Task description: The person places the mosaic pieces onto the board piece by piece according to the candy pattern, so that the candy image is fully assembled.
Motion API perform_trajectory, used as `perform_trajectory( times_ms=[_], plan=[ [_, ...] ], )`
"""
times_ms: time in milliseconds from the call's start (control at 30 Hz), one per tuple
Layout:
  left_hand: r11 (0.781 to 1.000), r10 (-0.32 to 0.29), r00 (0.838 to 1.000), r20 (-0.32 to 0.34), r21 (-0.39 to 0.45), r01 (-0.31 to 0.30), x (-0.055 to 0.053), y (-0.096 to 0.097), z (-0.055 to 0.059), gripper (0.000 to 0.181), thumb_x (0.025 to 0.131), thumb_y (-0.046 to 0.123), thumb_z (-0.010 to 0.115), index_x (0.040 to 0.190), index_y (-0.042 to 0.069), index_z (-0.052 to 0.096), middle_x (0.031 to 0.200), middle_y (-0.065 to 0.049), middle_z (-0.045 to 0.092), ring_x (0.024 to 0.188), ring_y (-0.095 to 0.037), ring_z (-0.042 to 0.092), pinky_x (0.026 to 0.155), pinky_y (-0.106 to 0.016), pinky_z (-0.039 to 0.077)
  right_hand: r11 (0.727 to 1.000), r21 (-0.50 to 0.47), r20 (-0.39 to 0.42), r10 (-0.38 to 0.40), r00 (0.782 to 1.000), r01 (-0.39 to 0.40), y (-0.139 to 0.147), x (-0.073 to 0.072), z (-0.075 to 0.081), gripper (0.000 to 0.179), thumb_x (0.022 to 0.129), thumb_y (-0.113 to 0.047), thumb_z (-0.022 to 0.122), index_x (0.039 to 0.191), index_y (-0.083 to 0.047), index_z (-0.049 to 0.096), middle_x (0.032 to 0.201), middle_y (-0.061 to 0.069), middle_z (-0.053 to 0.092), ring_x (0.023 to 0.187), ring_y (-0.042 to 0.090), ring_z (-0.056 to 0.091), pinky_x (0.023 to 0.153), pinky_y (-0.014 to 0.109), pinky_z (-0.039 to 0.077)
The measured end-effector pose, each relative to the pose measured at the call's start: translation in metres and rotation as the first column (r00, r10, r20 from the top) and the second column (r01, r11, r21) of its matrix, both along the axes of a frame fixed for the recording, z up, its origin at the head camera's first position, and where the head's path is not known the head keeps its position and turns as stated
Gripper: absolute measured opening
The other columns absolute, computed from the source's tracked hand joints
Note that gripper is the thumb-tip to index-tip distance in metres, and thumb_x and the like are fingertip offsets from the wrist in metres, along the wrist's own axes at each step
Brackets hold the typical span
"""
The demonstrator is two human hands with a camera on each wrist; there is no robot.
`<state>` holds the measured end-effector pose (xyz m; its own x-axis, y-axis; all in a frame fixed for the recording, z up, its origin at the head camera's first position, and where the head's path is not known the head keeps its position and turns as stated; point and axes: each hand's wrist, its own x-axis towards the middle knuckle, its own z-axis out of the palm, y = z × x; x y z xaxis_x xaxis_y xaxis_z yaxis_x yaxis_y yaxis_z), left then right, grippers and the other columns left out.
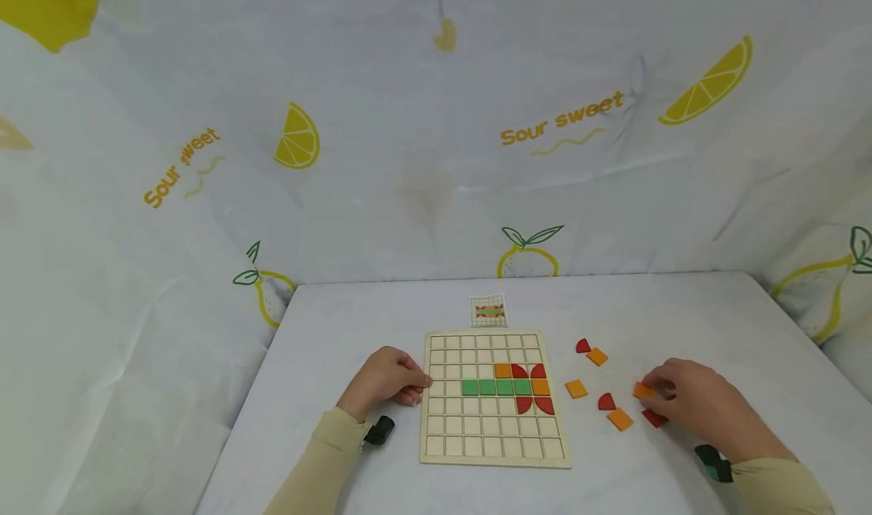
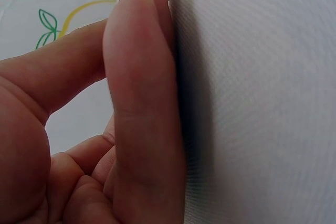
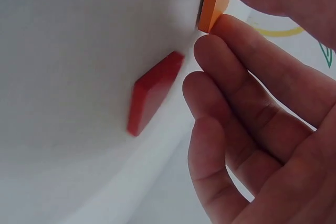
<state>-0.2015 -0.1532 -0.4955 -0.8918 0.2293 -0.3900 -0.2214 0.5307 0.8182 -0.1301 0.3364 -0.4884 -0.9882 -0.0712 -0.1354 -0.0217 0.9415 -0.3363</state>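
A wooden grid board [image 1: 446,426] lies on the table, and my left hand [image 1: 387,381] pinches its left edge between thumb and fingertips. Several green square tiles [image 1: 487,387] form a row on it. Orange square tiles [image 1: 502,371] and red quarter-round tiles [image 1: 543,406] sit around the right end of that row. Off to the board's right, my right hand [image 1: 702,403] pinches an orange square tile [image 3: 211,4] between thumb and index finger, low over the table. A red tile [image 1: 655,418] lies just below that hand.
Loose orange tiles [image 1: 575,388] and red tiles [image 1: 606,401] are scattered between the board and my right hand. Behind the board lies a small pattern card [image 1: 487,312]. A white cloth printed with lemons [image 1: 436,197] hangs behind the table.
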Motion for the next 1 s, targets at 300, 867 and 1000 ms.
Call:
perform_trajectory(
  times_ms=[300,867,1000],
  plan=[
    [1.0,0.0,1.0,-0.003,0.005,0.0,-0.001,-0.001,0.002,0.02,0.089,0.018,0.09,0.09,0.004,0.075,0.074,-0.007,0.077,0.059,-0.01,0.071,0.058,-0.023,0.061,0.998,-0.047,-0.002,0.03,1.0,-0.03,-0.058,-0.013,0.015,0.028,0.089,-0.032,0.09,0.104,-0.01,0.081,0.1,0.001,0.074,0.092,0.022,0.064,0.085,0.051,0.064],
    [1.0,-0.001,1.0,-0.012,-0.001,0.001,-0.001,-0.001,0.001,0.02,0.089,0.019,0.09,0.09,0.005,0.076,0.077,-0.007,0.077,0.061,-0.011,0.072,0.059,-0.024,0.062,0.963,-0.047,-0.151,0.257,0.955,-0.266,-0.166,-0.014,0.016,0.015,0.084,-0.026,0.095,0.092,-0.021,0.083,0.086,-0.013,0.06,0.083,0.005,0.051,0.071,0.022,0.053],
    [1.0,0.001,1.0,-0.005,0.004,-0.001,-0.001,-0.001,0.0,0.02,0.089,0.019,0.09,0.09,0.005,0.076,0.077,-0.007,0.077,0.061,-0.011,0.071,0.059,-0.024,0.062,0.952,-0.036,-0.189,0.292,0.938,-0.303,-0.173,-0.011,0.013,0.018,0.082,-0.026,0.096,0.092,-0.019,0.083,0.087,-0.013,0.059,0.081,0.003,0.049,0.07,0.021,0.051]
  ],
)
